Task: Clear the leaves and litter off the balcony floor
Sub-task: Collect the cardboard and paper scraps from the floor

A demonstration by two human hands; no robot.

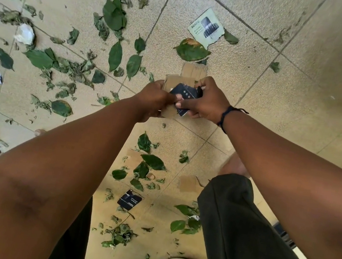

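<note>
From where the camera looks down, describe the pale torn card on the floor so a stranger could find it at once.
Start at the two hands holding cardboard scraps mid-frame, then look up past the large yellow-edged leaf. The pale torn card lies just beyond it on the tiled floor. Unlike the dark card near the legs, it is light, printed, with ragged edges.

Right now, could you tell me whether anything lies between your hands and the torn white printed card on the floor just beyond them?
Yes: both hands, left and right, already grip cardboard pieces. A yellowing leaf lies on the floor between them and the white printed card, touching its near edge.
</note>
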